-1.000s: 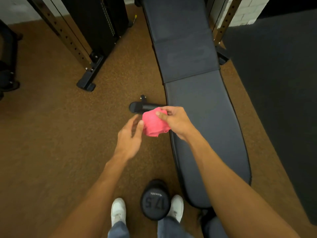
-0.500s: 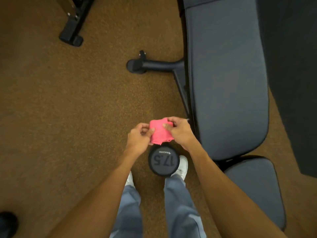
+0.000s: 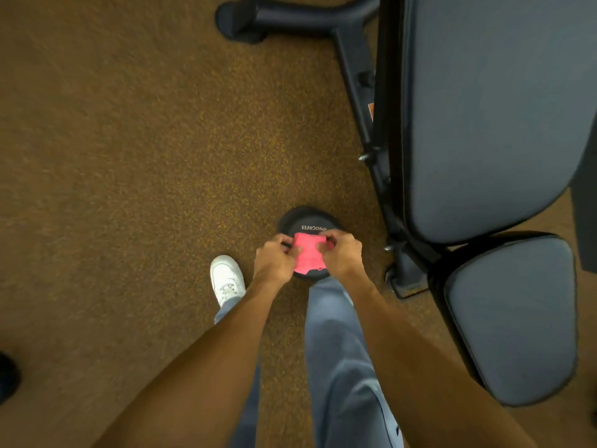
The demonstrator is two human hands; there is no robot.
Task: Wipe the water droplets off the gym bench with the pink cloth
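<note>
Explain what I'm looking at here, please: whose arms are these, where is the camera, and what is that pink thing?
There is no machine here. A person wears a wide-angle camera on the head, so you look down along their own bare arms. The left hand and right hand together pinch a small pink cloth, apparently folding or bunching it. Directly below it on the brown speckled floor stands a black dumbbell, seen end-on. One white sneaker and grey trousers show below. To the right is the padded gym bench on its black frame. The cloth is not touching it yet. Any droplets are too small to see.
</note>
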